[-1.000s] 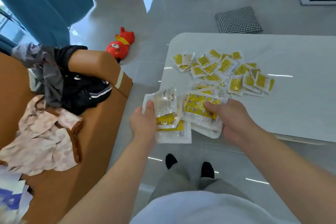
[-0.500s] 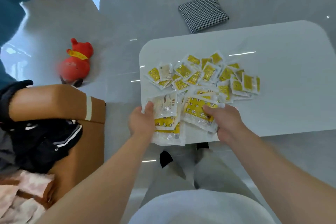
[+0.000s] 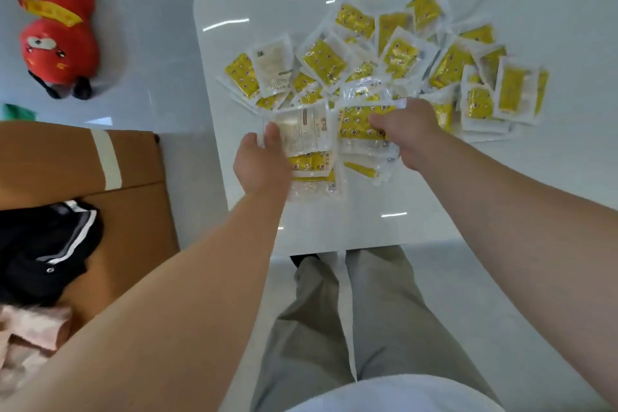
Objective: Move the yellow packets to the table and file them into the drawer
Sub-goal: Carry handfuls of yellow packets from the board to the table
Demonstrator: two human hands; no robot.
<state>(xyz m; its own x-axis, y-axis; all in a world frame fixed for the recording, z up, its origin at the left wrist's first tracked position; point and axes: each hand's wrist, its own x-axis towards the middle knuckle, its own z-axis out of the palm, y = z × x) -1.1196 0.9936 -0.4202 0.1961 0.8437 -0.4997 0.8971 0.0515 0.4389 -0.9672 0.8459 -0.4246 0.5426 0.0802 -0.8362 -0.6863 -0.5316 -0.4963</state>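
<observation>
Two closed grips, left hand [image 3: 262,162] and right hand [image 3: 406,132], each clutching yellow packets [image 3: 363,125].

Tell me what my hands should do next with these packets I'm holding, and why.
Probably lower both bunches and let go next to the pile. The left hand and the right hand each hold a bunch of packets over the near part of the white table, with the loose pile just beyond them. No drawer is in view, so filing likely comes after.
</observation>
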